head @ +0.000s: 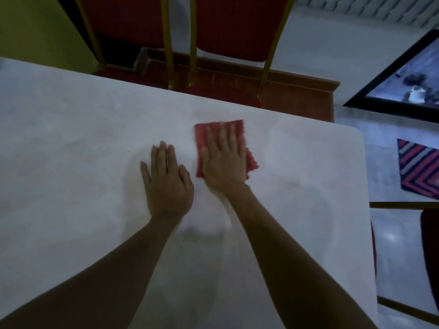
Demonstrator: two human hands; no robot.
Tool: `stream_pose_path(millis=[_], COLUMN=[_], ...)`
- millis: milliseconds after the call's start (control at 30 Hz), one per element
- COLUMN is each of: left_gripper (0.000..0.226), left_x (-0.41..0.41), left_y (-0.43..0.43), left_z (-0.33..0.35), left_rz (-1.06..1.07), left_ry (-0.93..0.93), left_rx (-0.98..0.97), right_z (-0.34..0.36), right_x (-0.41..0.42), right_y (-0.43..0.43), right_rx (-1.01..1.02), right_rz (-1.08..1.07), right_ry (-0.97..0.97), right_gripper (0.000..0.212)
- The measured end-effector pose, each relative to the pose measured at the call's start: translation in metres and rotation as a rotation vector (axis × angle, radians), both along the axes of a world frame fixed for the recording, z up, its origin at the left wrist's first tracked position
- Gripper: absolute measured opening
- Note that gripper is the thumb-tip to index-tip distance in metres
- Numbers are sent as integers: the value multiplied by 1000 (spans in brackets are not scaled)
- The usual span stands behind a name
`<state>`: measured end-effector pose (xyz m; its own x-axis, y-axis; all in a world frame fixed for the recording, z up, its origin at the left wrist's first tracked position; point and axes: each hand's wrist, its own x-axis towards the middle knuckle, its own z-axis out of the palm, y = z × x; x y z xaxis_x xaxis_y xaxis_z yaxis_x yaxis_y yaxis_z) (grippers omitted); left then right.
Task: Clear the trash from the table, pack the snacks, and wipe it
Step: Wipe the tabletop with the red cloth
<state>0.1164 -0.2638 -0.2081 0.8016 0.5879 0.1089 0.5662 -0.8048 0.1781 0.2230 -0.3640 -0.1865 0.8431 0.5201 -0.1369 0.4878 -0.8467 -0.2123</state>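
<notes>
Status: wipe phase. Right hand (223,160) lies flat on a red cloth (200,136), fingers straight and spread. It presses the cloth onto the white table (71,138) with palm pressure, no grip. The cloth sits on the table toward its far edge, nearer the table's right end than its left. Left hand (166,179) is flat on the bare tabletop just left of the cloth, fingers straight, holding nothing; it looks like a brace.

No trash or snacks show on the stretch of table in view, so clearing and packing read as done. The table's left end and near edge run out of shot, so I can't confirm there. Which areas are already wiped: too dim to tell.

Left, my estimate: cover the rest of the table, then stow the cloth. Red gold-framed chairs (232,32) stand beyond the table's far edge.
</notes>
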Motion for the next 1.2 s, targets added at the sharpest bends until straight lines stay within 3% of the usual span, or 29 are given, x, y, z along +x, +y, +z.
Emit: stream_pose_path(millis=[67, 133, 233, 333, 433, 600, 733, 800, 867, 1000, 1100, 1200], left_gripper=[58, 58, 59, 59, 60, 59, 59, 59, 59, 59, 58, 58], left_x=[0, 1, 3, 2, 3, 2, 1, 0, 0, 1, 1, -1], left_y=[0, 0, 0, 0, 1, 1, 0, 0, -1, -1, -1, -1], left_z=[1, 1, 2, 5, 5, 3, 4, 6, 7, 7, 8, 6], left_rz=[4, 1, 15, 7, 16, 19, 4, -4, -2, 2, -9, -16], left_ry=[-2, -18, -14, 3, 30, 45, 30, 5, -5, -3, -10, -9], left_rx=[-2, -18, -33, -42, -45, -22, -5, -31, -47, -54, -62, -56], right_z=[-1, 1, -15, -12, 0, 1, 4, -2, -4, 0, -5, -6], right_x=[1, 28, 91, 122, 98, 14, 10, 34, 61, 73, 31, -42], right_y=[-2, -24, -76, -95, -44, 31, -14, -59, -110, -147, -99, -45], right_rx=[-29, 19, -79, -128, -11, 43, 36, 44, 4, -32, 16, 66], right_rz=[172, 158, -42, -389, -546, -45, 265, 106, -213, -673, -699, -453], right_ry=[-15, -64, -134, -56, -35, -74, -14, -48, -83, -4, -47, -85], right_gripper=[63, 57, 64, 88, 80, 75, 77, 71, 64, 69, 71, 63])
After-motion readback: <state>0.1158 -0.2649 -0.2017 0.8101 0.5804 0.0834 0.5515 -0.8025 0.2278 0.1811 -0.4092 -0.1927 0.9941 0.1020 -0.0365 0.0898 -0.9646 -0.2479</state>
